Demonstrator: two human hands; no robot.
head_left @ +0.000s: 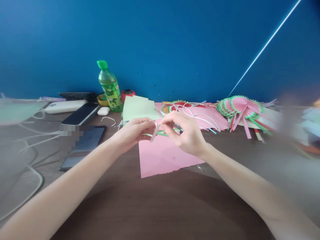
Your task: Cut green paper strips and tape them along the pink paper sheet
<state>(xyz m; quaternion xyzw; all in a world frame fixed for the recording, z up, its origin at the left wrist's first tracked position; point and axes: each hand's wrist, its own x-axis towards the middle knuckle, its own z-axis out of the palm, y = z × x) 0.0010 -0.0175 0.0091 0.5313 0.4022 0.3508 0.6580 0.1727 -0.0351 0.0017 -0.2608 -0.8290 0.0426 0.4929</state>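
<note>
My left hand (135, 131) and my right hand (186, 131) meet above a pink paper sheet (162, 160) on the brown table. Both pinch a small white paper strip (154, 132) between their fingertips; the strip hangs down a little between them. Thin green strips (162, 134) lie just behind the hands on the pink sheet. A pale green sheet (138, 108) stands slanted behind my left hand.
A green drink bottle (110, 87) stands at the back by the blue wall. Two phones (85, 143) and white cables (30, 140) lie at the left. Pink and green folded paper fans (240, 106) and loose strips lie at the back right. The right edge is blurred.
</note>
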